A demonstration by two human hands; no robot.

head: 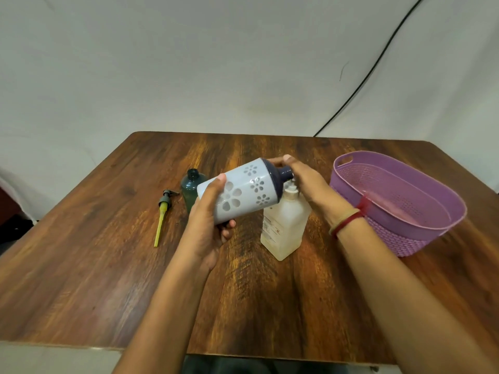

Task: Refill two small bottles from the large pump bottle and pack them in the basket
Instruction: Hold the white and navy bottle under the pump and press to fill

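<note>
Wood-grain tabletop [108,265] serves as the work surface as a person prepares a refill, seen from a head-worn camera. A purple plastic basket [397,238] sits at the right side, apparently kept within reach for packing. Just left of it, near the middle, the large pump bottle [283,228] stands upright with its white pump head in place, translucent and with a yellowish tint low in its body. Held in the air in front of that pump head is a pale flower-patterned bottle [243,193], apparently one of the bottles to be refilled. The left hand [208,220] wraps fingers and thumb round its lower body, while the right hand [307,182] closes thumb and fingertips round the dark blue neck [280,172]. This two-handed hold looks suited to unscrewing or tightening the top, though which of the two cannot be told. The bottle's long axis lies close to level, with the base low and toward the person's left and the neck pointing right and slightly up, toward the basket side. Behind the left hand, a dark green small bottle [190,188] stands upright and uncapped, partly hidden by the thumb, likely left open to take liquid. Its grey pump [162,211] lies apart on the left, the yellow-green dip tube pointing toward the near edge. Neither small bottle is in the basket.
</note>
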